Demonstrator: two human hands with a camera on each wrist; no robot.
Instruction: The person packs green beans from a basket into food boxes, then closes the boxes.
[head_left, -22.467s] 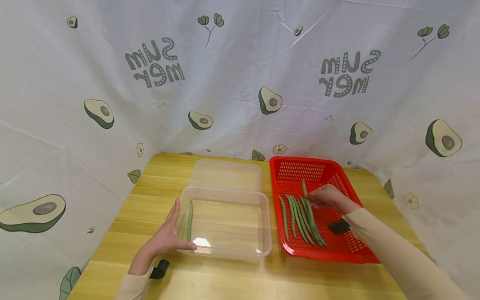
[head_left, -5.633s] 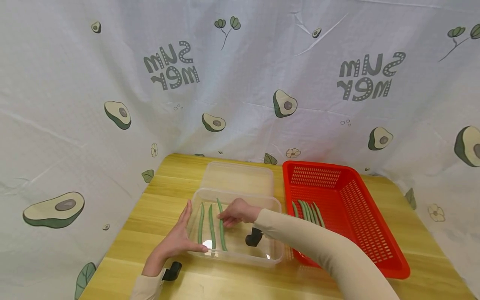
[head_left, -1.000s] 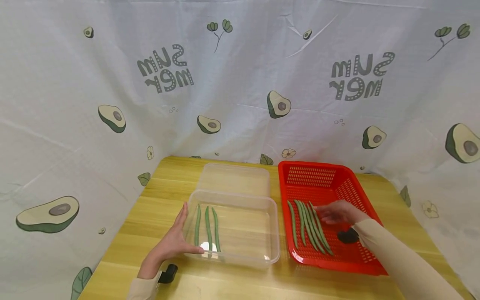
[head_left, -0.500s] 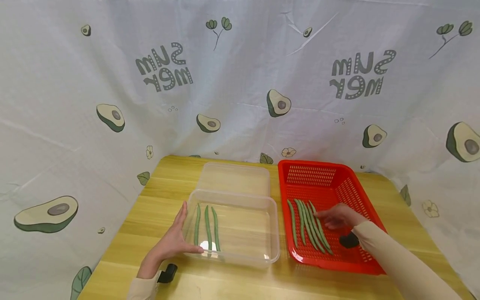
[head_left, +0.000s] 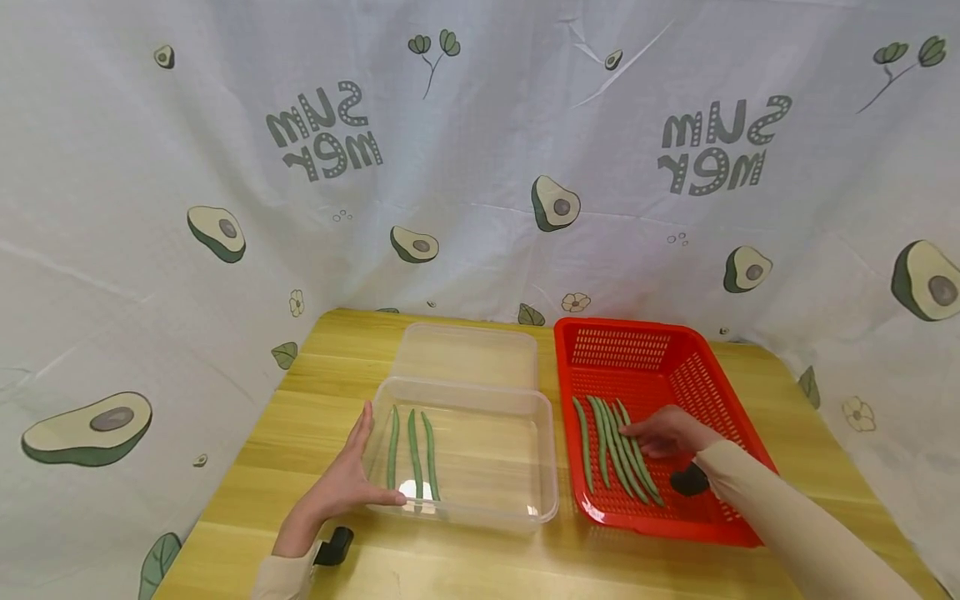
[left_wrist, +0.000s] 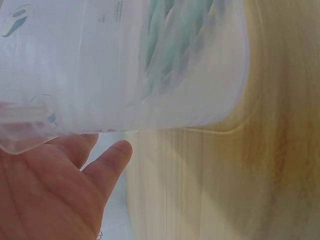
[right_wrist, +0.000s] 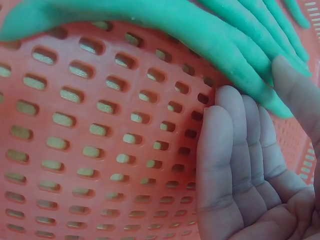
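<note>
My left hand spans the near left corner of a clear plastic box, fingers along its left side and thumb at the front rim. Three green beans lie side by side at the left inside the box. In the red basket, my right hand is at the rightmost green bean. The right wrist view shows the thumb on one side of this green bean and the fingertips against the other, pinching it near one end. Several more green beans lie to its left.
A clear plastic lid lies flat behind the box. Both containers stand on a wood-grain table. A pale cloth printed with avocados hangs behind and at the sides. The basket's wall rises just right of the box.
Since 22.5 s ago, the beans in the box have gone from one to three. My right hand placed one there, returned to the basket, and now closes its fingers on another green bean.
</note>
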